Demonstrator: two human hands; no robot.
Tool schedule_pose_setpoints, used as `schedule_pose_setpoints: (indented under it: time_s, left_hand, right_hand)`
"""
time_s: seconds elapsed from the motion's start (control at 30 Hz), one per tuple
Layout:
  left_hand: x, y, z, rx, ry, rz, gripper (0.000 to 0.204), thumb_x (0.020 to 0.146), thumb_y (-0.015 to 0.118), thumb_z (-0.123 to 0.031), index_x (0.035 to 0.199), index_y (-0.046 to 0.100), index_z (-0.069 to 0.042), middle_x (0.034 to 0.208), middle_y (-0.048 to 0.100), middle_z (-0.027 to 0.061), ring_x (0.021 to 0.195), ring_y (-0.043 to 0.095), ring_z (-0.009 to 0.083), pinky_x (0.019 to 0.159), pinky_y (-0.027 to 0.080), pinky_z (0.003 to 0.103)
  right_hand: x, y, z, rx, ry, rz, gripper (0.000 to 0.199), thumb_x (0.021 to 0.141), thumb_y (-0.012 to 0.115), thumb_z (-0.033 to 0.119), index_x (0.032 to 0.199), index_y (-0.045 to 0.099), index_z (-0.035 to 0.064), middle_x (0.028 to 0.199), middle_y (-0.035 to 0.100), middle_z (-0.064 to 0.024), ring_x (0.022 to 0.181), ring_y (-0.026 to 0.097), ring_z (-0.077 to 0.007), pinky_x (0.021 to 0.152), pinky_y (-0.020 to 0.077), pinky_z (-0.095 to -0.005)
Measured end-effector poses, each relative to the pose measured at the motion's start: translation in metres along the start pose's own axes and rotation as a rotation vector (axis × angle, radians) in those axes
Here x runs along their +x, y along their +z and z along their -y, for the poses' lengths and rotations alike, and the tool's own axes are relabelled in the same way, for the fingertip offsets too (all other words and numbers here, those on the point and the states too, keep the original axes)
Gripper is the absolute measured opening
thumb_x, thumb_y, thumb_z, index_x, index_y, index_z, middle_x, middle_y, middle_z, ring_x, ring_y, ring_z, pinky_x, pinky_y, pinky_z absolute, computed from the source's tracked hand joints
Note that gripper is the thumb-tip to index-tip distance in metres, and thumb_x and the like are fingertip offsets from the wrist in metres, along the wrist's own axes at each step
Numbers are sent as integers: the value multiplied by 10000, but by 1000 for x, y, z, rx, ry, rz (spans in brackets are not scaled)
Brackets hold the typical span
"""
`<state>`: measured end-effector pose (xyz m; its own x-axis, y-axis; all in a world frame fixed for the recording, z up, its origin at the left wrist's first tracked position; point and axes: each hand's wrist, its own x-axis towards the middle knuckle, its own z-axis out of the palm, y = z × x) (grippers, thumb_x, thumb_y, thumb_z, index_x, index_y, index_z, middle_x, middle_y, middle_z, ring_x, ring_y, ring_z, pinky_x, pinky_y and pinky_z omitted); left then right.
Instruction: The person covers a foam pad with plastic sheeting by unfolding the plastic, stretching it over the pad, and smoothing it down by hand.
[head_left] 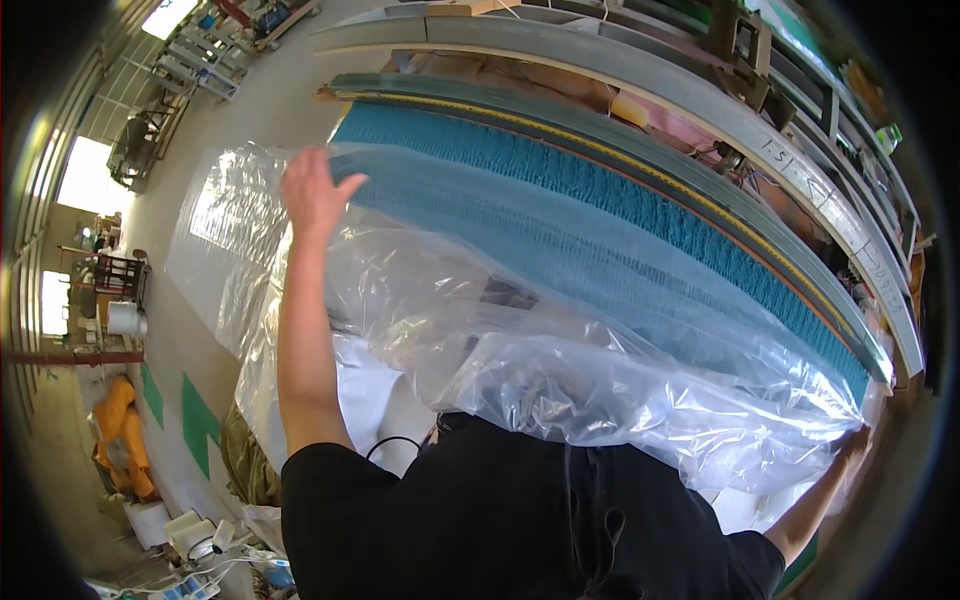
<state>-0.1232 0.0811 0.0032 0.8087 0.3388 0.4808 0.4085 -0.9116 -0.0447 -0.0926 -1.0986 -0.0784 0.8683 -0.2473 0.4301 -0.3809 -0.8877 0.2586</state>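
A wide sheet of clear plastic film (560, 385) stretches across in front of my body, crumpled and shiny. Its far part lies over a long piece of teal ribbed fabric (480, 142), which shows bare along the far strip. My left hand (314, 192) is at the far left end of the film, fingers stretched out and thumb spread. Whether its palm touches the film cannot be told. At the far right end, my right hand (856, 446) is closed on the gathered edge of the film, with its fingertips partly hidden.
A metal bar with a yellow strip (560, 130) borders the fabric's far side. Beyond it runs a long grey beam (640, 80) with machine parts behind. On the left floor are an orange cloth (122, 435), white rolls (190, 533) and a fan (135, 150).
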Motion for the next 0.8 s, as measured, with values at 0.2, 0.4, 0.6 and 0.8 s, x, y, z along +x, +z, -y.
schedule_pose_setpoints:
  time_s: [0.2, 0.4, 0.6, 0.8]
  left_hand:
    - [3, -13, -53, -57, 438, -267, 640, 652, 737, -334, 1217, 501, -145, 1279, 451, 23, 1219, 381, 259, 1003, 305, 459]
    - [25, 7, -22, -342, 459, -179, 248, 764, 683, -217, 956, 633, -68, 939, 632, 43, 1043, 548, 225, 940, 377, 373]
    - [11, -45, 6, -1032, -121, 379, 87, 821, 620, -117, 819, 637, -32, 638, 551, -20, 570, 473, 59, 537, 384, 205]
    - [-8, -18, 33, -797, -69, 687, 164, 780, 665, -192, 795, 620, -35, 636, 530, -28, 610, 466, 79, 614, 406, 246]
  right_hand:
    - [7, 4, 82, -23, 173, 246, 360, 921, 322, 323, 1112, 530, 100, 1086, 572, -172, 995, 537, -334, 841, 411, -450]
    - [4, -7, 80, -46, 177, 127, 356, 926, 318, 341, 1098, 534, 116, 1031, 578, -178, 985, 545, -354, 809, 429, -461]
    - [8, 0, 52, -4, 93, 174, 284, 912, 353, 267, 1074, 538, 124, 1050, 568, -168, 955, 543, -337, 805, 418, -450]
    - [7, -16, 89, 151, 234, 200, 379, 919, 304, 370, 1152, 527, 170, 1106, 546, -146, 1018, 526, -328, 834, 404, -435]
